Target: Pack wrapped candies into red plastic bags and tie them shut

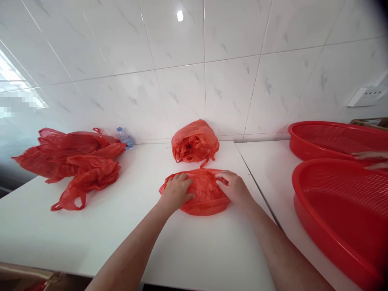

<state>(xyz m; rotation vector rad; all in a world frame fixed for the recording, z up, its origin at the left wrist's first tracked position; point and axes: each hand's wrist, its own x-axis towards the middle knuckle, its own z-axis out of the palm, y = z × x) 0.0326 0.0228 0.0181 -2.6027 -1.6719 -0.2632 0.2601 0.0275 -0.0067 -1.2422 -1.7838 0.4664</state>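
Observation:
A red plastic bag (206, 190) lies bunched in a rounded heap on the white table, between my hands. My left hand (177, 190) rests on its left side, with the thumb apart from the fingers. At the right side, my right hand (232, 186) touches the bag with bent, parted fingers. Both hands look open, though parts of the fingertips are hidden against the plastic. Just behind sits a rolled bundle of red plastic bags (195, 141), with a loose handle trailing toward the front.
More crumpled red bags (81, 155) are piled at the left, beside a small plastic bottle (125, 137) near the tiled wall. Two large red baskets (315, 226) stand on the right. Another person's hand (374, 157) reaches over them. A seam (257, 184) separates the tabletops.

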